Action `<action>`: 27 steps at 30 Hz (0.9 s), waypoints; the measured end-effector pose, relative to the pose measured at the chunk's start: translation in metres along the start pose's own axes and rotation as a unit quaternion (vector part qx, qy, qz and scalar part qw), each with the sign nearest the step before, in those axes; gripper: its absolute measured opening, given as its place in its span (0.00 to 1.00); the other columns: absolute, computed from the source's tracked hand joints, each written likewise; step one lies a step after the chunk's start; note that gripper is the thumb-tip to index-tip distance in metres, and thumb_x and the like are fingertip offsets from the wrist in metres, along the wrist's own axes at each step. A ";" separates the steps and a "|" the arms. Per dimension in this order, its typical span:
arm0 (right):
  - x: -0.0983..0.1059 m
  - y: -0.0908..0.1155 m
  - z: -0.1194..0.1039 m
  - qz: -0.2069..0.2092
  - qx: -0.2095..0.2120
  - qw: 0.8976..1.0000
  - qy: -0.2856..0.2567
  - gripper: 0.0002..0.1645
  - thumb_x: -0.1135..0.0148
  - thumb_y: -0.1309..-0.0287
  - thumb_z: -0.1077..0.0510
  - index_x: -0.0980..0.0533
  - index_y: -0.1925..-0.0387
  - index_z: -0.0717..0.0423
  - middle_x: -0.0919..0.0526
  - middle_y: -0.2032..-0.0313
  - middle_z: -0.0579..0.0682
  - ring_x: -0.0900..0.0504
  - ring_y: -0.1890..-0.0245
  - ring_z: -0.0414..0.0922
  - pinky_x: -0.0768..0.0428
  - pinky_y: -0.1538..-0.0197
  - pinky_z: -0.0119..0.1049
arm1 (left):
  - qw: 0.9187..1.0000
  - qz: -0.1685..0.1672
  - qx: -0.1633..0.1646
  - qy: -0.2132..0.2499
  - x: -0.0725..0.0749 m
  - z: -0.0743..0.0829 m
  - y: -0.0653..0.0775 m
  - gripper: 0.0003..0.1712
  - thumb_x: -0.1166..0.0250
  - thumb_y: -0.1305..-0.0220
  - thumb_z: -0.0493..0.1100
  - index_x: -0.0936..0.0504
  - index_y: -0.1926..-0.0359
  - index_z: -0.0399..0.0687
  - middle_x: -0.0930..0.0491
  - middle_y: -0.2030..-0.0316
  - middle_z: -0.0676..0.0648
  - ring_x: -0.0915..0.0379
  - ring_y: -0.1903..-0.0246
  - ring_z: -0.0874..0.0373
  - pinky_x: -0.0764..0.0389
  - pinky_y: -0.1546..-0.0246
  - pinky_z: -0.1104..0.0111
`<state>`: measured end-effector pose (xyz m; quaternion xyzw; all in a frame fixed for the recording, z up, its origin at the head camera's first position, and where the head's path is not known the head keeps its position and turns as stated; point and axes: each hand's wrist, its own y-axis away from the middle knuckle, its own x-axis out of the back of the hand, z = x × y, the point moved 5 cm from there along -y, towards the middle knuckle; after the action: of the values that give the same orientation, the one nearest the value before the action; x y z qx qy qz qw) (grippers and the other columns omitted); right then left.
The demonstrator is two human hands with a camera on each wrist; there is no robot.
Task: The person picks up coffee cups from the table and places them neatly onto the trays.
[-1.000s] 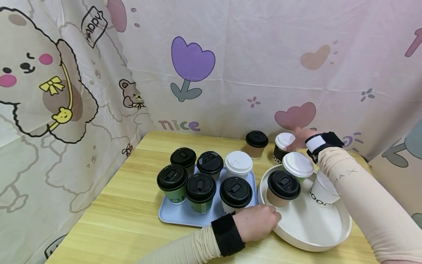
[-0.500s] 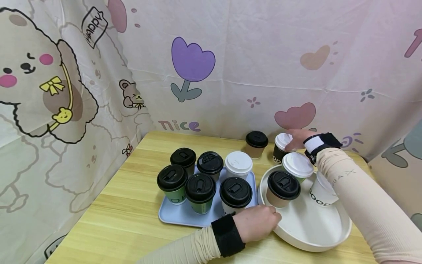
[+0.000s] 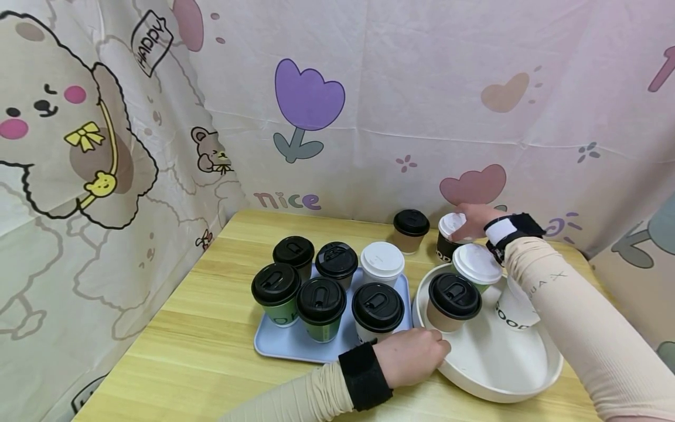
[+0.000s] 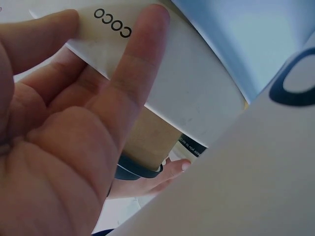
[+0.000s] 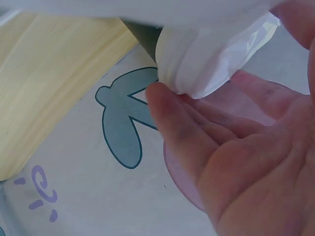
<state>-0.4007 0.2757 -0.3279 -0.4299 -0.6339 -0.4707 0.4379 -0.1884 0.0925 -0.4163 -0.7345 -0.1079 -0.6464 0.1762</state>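
Observation:
At the back right, my right hand (image 3: 471, 221) grips a black paper coffee cup (image 3: 445, 249) by its white lid (image 5: 211, 54). The cup stands on the table just behind a round white tray (image 3: 501, 369). My left hand (image 3: 413, 356) holds the tray's near-left rim. In the left wrist view, fingers (image 4: 142, 54) lie along the tray's outer wall (image 4: 197, 88), marked "COCO", and others reach behind its edge. Inside the tray are a brown cup with black lid (image 3: 454, 299), a white-lidded green cup (image 3: 477, 264) and a white cup (image 3: 517, 308) partly hidden by my right sleeve.
A blue rectangular tray (image 3: 287, 350) left of the round one carries several lidded cups, including a green cup (image 3: 276, 293) and a white-lidded cup (image 3: 382, 262). A brown cup with black lid (image 3: 410, 230) stands at the table's back edge, before the curtain (image 3: 369, 146).
My right hand has shifted slightly left, closing around the white lid of the black cup, which has moved very slightly left. My left hand stays on the round tray's rim.

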 end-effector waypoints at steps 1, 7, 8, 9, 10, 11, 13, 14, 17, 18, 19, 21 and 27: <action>0.000 0.000 -0.001 0.003 0.004 1.000 0.004 0.50 0.25 0.45 0.46 0.35 0.32 0.73 0.29 0.38 0.77 0.28 0.40 0.72 0.28 0.40 0.65 | 1.000 -0.001 0.000 0.001 0.000 0.000 0.000 0.04 0.36 0.26 0.42 0.15 0.60 0.53 0.19 0.66 0.56 0.21 0.67 0.69 0.23 0.65 0.80; 0.003 0.001 -0.003 0.013 0.009 1.000 0.007 0.50 0.26 0.45 0.43 0.34 0.31 0.69 0.30 0.36 0.76 0.29 0.39 0.73 0.28 0.41 0.66 | 1.000 -0.002 0.000 0.003 0.000 0.000 0.000 0.04 0.36 0.26 0.43 0.16 0.60 0.53 0.19 0.66 0.56 0.21 0.67 0.69 0.23 0.65 0.80; 0.004 0.002 -0.003 0.015 0.008 1.000 0.006 0.50 0.26 0.45 0.43 0.34 0.31 0.69 0.30 0.36 0.76 0.30 0.38 0.73 0.28 0.41 0.66 | 1.000 -0.001 0.000 0.002 0.000 0.000 0.000 0.04 0.36 0.26 0.43 0.16 0.60 0.53 0.19 0.66 0.56 0.21 0.67 0.69 0.23 0.64 0.80; 0.004 0.002 -0.003 0.017 0.008 1.000 0.006 0.50 0.27 0.45 0.43 0.34 0.31 0.69 0.31 0.36 0.77 0.30 0.38 0.74 0.29 0.40 0.67 | 1.000 0.000 0.000 0.000 0.000 0.000 0.000 0.04 0.36 0.26 0.44 0.16 0.60 0.53 0.19 0.66 0.56 0.21 0.67 0.69 0.22 0.64 0.80; 0.004 0.002 -0.003 0.019 0.008 1.000 0.005 0.50 0.27 0.44 0.43 0.34 0.31 0.69 0.31 0.35 0.77 0.31 0.37 0.74 0.29 0.40 0.67 | 1.000 0.000 0.000 -0.001 0.000 0.000 0.000 0.04 0.36 0.27 0.44 0.16 0.60 0.53 0.19 0.66 0.56 0.21 0.67 0.69 0.22 0.64 0.80; 0.004 0.002 -0.002 0.021 0.007 1.000 0.001 0.50 0.27 0.44 0.43 0.35 0.31 0.68 0.31 0.35 0.77 0.31 0.37 0.74 0.29 0.40 0.67 | 1.000 0.001 0.000 -0.002 0.000 0.000 0.000 0.04 0.36 0.27 0.44 0.16 0.60 0.53 0.19 0.66 0.56 0.21 0.67 0.69 0.22 0.64 0.80; 0.004 0.002 -0.002 0.026 0.005 1.000 -0.006 0.50 0.27 0.44 0.43 0.35 0.30 0.67 0.31 0.35 0.77 0.32 0.37 0.74 0.30 0.39 0.68 | 1.000 0.002 0.000 -0.004 0.000 0.000 0.000 0.03 0.35 0.27 0.44 0.16 0.60 0.53 0.19 0.67 0.56 0.21 0.67 0.68 0.22 0.65 0.80; 0.005 0.003 -0.002 0.028 0.006 1.000 -0.009 0.50 0.27 0.44 0.42 0.35 0.30 0.67 0.31 0.35 0.76 0.32 0.37 0.74 0.30 0.39 0.68 | 1.000 0.002 0.001 -0.005 0.000 0.000 0.000 0.03 0.35 0.27 0.44 0.16 0.60 0.53 0.19 0.67 0.56 0.21 0.67 0.68 0.22 0.65 0.80; 0.007 0.003 -0.001 0.044 0.016 0.999 -0.021 0.50 0.27 0.45 0.43 0.36 0.30 0.66 0.30 0.36 0.75 0.31 0.38 0.73 0.30 0.40 0.67 | 1.000 0.002 0.001 -0.004 0.000 0.000 0.000 0.03 0.36 0.27 0.43 0.16 0.61 0.53 0.19 0.67 0.56 0.21 0.67 0.68 0.23 0.65 0.80; 0.007 0.004 -0.002 0.050 0.022 0.998 -0.022 0.51 0.28 0.45 0.43 0.36 0.29 0.66 0.29 0.36 0.75 0.30 0.38 0.72 0.30 0.40 0.67 | 1.000 0.001 0.002 -0.002 0.000 0.000 0.000 0.03 0.36 0.27 0.43 0.16 0.61 0.53 0.20 0.67 0.57 0.21 0.67 0.69 0.23 0.65 0.80; 0.008 0.005 -0.002 0.057 0.027 0.998 -0.025 0.51 0.28 0.45 0.43 0.36 0.29 0.65 0.29 0.36 0.75 0.29 0.39 0.72 0.30 0.40 0.66 | 1.000 0.001 0.002 -0.002 0.000 0.000 0.000 0.03 0.35 0.27 0.43 0.16 0.61 0.53 0.20 0.67 0.57 0.22 0.67 0.69 0.23 0.65 0.80; 0.009 0.006 -0.002 0.068 0.035 0.996 -0.034 0.51 0.28 0.44 0.42 0.36 0.28 0.65 0.29 0.35 0.74 0.29 0.39 0.71 0.29 0.40 0.66 | 1.000 0.001 0.002 0.000 0.000 0.000 0.000 0.03 0.35 0.27 0.43 0.16 0.61 0.53 0.20 0.67 0.57 0.22 0.67 0.69 0.23 0.65 0.80; 0.016 0.014 -0.002 0.108 0.058 0.990 -0.076 0.51 0.28 0.43 0.44 0.38 0.26 0.61 0.30 0.36 0.74 0.31 0.38 0.70 0.31 0.39 0.66 | 1.000 -0.001 0.003 0.002 0.001 0.000 0.000 0.03 0.35 0.27 0.44 0.16 0.60 0.53 0.20 0.67 0.57 0.22 0.67 0.69 0.23 0.65 0.80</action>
<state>-0.3910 0.2785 -0.3092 -0.5041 -0.6416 -0.3490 0.4609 -0.1879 0.0926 -0.4158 -0.7323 -0.1102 -0.6478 0.1785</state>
